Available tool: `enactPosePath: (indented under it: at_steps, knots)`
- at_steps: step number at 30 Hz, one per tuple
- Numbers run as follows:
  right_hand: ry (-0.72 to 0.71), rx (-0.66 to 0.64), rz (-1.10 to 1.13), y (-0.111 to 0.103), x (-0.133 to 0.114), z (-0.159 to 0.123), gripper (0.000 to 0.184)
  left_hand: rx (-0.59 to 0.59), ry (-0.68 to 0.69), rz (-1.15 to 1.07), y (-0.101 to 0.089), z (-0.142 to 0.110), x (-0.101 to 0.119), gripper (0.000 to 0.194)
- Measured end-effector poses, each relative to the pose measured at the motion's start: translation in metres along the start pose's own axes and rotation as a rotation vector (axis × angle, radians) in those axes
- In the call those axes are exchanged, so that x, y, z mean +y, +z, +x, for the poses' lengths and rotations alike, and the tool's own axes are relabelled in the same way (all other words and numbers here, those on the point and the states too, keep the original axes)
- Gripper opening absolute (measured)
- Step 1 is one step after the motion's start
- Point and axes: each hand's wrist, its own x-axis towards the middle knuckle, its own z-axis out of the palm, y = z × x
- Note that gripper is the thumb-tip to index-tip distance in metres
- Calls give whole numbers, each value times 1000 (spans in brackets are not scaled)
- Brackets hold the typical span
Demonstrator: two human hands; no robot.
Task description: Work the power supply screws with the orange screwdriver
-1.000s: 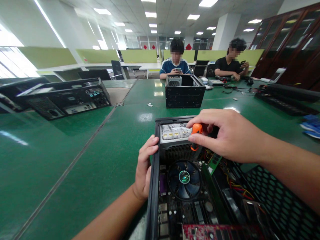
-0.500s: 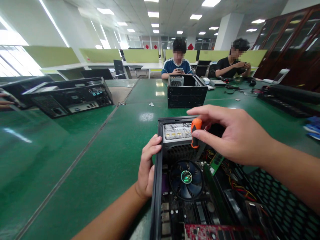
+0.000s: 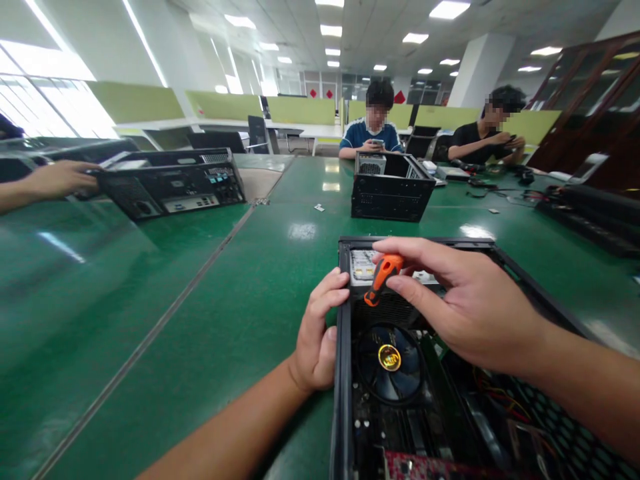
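Observation:
An opened black computer case (image 3: 345, 360) lies in front of me, its inside showing. My left hand (image 3: 323, 330) grips its left edge, fingers curled over the rim. My right hand (image 3: 457, 300) is above the power supply (image 3: 361, 265), pinching an orange-and-black screwdriver (image 3: 383, 279) between thumb and fingers. The screwdriver's handle is tilted; I cannot make out its shaft. Below it sits a round cooling fan (image 3: 390, 373) with a shiny centre label. A red circuit board (image 3: 425, 465) shows at the bottom edge. My right hand and forearm hide part of the case.
Another opened case (image 3: 390, 200) stands across the green table (image 3: 200, 320). At left, another person's hand (image 3: 65, 179) touches a further case (image 3: 180, 190). Two people (image 3: 373, 137) sit opposite. Cables (image 3: 510, 193) and parts lie at the right.
The view has swung left. The screwdriver has gone from nearly upright to tilted, its lower end pointing left. At left, another person's hand has come further into view at the far case.

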Motion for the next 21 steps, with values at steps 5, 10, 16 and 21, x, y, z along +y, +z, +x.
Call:
enactPosePath:
  at_steps: [5,10,16,21]
  knots:
    - [-11,-23,-5,-1,2,0,38,6,1,-12,0,1,1,52]
    - [-8,-48,-2,-1,3,-1,39,5,-2,3,-1,1,-1,52]
    - [-25,-53,9,0,3,0,40,10,9,-16,1,3,0,52]
    - [21,4,35,5,1,1,35,13,7,-15,2,5,0,52]
